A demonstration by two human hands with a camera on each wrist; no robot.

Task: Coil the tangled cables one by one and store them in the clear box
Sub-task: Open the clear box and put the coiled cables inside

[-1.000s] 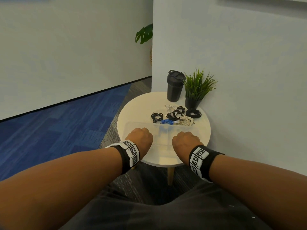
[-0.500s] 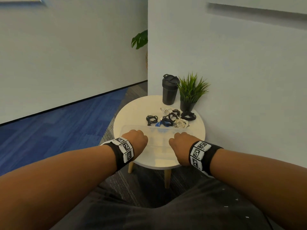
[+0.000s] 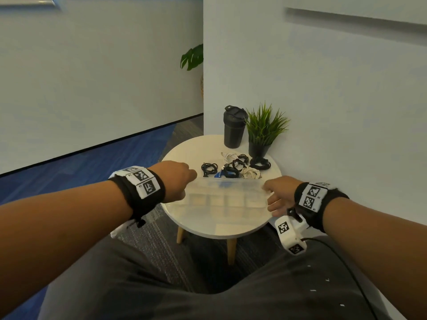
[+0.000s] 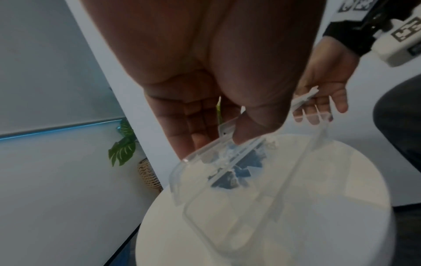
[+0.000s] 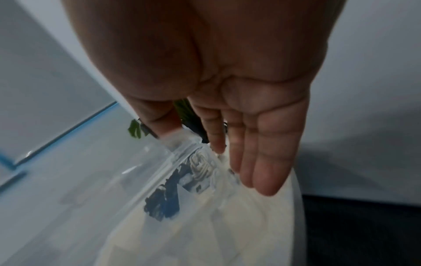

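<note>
A heap of coiled and tangled cables (image 3: 231, 168), black, white and blue, lies at the back of the round white table (image 3: 208, 225). In front of it I hold the clear lid (image 3: 226, 189) of the box just above the table. My left hand (image 3: 183, 183) pinches the lid's left end, thumb on its tab (image 4: 227, 128) and fingers beneath. My right hand (image 3: 273, 196) pinches the right end, thumb on top (image 5: 168, 129) and straight fingers (image 5: 255, 162) under the rim. The clear box (image 4: 227, 225) sits on the table below the lid.
A black bottle (image 3: 233, 129) and a small potted plant (image 3: 263, 132) stand at the table's back edge against the white wall. A single black cable coil (image 3: 209, 168) lies left of the heap. Blue and grey carpet lies to the left.
Both hands have moved from the near side of the box out to its two ends and raised the clear lid. The head view has tilted up.
</note>
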